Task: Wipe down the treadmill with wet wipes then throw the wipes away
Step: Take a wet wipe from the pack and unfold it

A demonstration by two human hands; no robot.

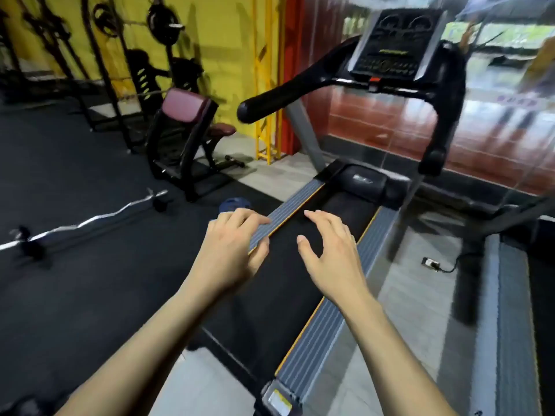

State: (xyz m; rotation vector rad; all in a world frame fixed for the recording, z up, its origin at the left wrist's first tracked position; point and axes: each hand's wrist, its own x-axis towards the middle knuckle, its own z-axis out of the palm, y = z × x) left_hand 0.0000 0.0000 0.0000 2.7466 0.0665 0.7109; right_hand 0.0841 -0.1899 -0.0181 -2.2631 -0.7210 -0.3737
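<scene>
A treadmill stands ahead of me, with a black belt [279, 283], grey ribbed side rails [318, 340], black handlebars [288, 91] and a console [393, 43] at the top. My left hand [231, 253] hovers over the left side rail with fingers spread and nothing in it. Over the belt, my right hand [333, 256] is also empty, fingers apart. No wet wipe shows anywhere. The picture is blurred by motion.
A maroon-padded bench [183, 136] stands to the left, with a curl bar [84, 219] lying on the black rubber floor. A blue object [232, 204] sits beside the treadmill's left rail. A glass wall [495, 115] runs along the right, and a second treadmill's deck [510, 310] is at the right edge.
</scene>
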